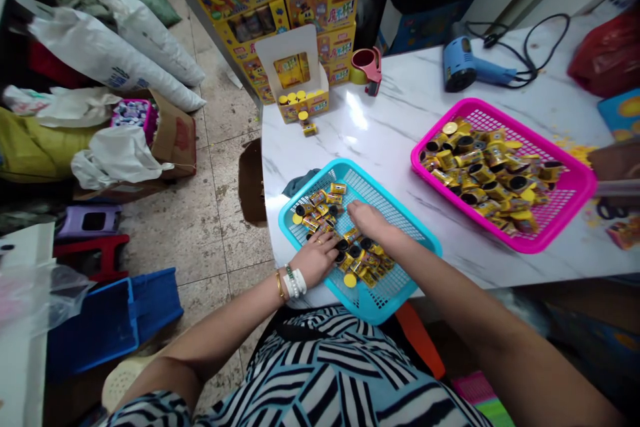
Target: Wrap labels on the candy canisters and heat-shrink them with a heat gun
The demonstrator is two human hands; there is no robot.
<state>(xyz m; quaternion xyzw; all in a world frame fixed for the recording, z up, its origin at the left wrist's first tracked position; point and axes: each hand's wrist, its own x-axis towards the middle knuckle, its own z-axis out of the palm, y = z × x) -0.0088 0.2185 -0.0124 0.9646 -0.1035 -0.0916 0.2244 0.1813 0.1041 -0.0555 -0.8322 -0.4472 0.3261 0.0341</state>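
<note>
A teal plastic basket (434,244) stands at the near edge of the marbled table, partly filled with small yellow printed cylinders (369,272), some showing black open ends and some yellow caps. My left hand (318,257), with bracelets at the wrist, rests over the cylinders at the basket's left side, fingers stretched out and touching them. Beside it, my right hand (369,219) reaches into the middle of the basket. Its fingers are bent together, and whatever they hold is hidden. Behind the basket, an upright display box (315,104) contains several yellow-capped cylinders, with two more cylinders (309,128) in front.
A pink basket (545,240) full of similar cylinders stands to the right. Farther back are a blue heat gun (460,67) with its cord, a red tape dispenser (371,67) and stacked yellow boxes (320,13). White sacks (100,53) and a carton (175,140) occupy the floor at left.
</note>
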